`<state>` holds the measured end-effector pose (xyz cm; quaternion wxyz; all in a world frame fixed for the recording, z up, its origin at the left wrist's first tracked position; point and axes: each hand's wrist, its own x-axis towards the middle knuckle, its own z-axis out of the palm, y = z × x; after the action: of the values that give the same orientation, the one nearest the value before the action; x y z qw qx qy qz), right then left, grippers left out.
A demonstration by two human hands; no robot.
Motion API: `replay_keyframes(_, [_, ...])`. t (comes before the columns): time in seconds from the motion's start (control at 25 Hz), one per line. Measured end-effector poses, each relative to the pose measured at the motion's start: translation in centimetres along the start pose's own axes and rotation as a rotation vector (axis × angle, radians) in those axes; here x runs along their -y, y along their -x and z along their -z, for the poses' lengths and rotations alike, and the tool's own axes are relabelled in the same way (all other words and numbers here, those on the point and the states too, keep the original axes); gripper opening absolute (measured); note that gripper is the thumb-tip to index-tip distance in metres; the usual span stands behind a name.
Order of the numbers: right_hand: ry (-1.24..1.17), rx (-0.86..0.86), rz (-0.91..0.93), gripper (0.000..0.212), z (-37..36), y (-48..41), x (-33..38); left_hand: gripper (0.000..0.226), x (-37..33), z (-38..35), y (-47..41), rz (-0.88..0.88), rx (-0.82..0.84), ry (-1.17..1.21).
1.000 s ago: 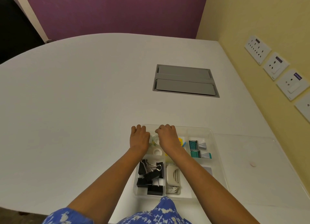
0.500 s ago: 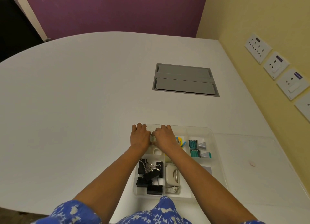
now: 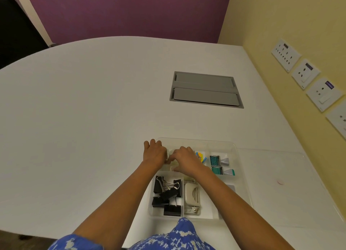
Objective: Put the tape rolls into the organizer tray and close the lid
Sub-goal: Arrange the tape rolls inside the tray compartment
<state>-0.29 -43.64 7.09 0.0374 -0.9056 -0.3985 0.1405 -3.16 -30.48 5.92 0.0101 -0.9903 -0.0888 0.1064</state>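
A clear organizer tray [image 3: 241,174] sits at the near edge of the white table. My left hand [image 3: 154,154] and my right hand [image 3: 185,160] are both down in its far left compartment, fingers curled and nearly touching. Between them shows a sliver of a clear tape roll [image 3: 170,152], which both hands press on from either side. A second pale tape roll [image 3: 173,168] peeks out under my right thumb; most of both rolls is hidden. The clear lid [image 3: 292,197] lies flat on the table to the right of the tray.
Other compartments hold black binder clips [image 3: 166,195], a beige stapler [image 3: 192,195], coloured tabs [image 3: 201,156] and teal stamps [image 3: 215,160]. A grey cable hatch [image 3: 206,89] is set in the table farther back. A yellow wall with sockets [image 3: 305,73] runs along the right.
My hands have drawn closer together over the tape rolls, and my right hand has slid left and a little nearer, covering more of the rolls. The tray and lid have not moved.
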Motion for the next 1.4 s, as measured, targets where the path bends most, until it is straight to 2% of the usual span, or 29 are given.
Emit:
replay_keyframes(0.08, [0.033, 0.001, 0.011, 0.030, 0.0, 0.0, 0.1, 0.040, 0.1, 0.2, -0.1, -0.027, 0.029, -0.057])
replay_keyframes(0.2, [0.065, 0.001, 0.024, 0.029, 0.0, 0.0, 0.1, 0.035, 0.0, 0.0, -0.1, -0.040, -0.002, -0.118])
replay_keyframes(0.6, [0.044, 0.005, 0.028, 0.029, 0.0, -0.3, -0.2, 0.026, 0.2, -0.6, 0.2, -0.018, -0.071, -0.062])
replay_keyframes(0.76, [-0.111, -0.177, -0.136, 0.028, 0.5, -0.8, -1.4, 0.026, 0.3, -0.6, 0.2, -0.034, -0.144, 0.045])
replay_keyframes(0.88, [-0.021, -0.177, -0.156, 0.035, 0.6, -1.3, -2.1, 0.035, 0.1, -0.5, 0.1, -0.066, -0.165, 0.069])
replay_keyframes(1.0, [0.098, -0.142, -0.076, 0.039, 0.5, -1.7, -1.7, 0.042, -0.2, -0.4, -0.1, -0.089, -0.123, 0.033])
replay_keyframes(1.12, [0.215, -0.143, -0.014, 0.036, 0.3, -2.1, -1.3, 0.040, -0.3, -0.2, -0.3, -0.089, -0.093, -0.005])
replay_keyframes(1.4, [0.265, -0.118, -0.030, 0.035, 0.0, -2.3, -1.1, 0.034, -0.4, -0.5, -0.4, -0.070, -0.088, -0.016])
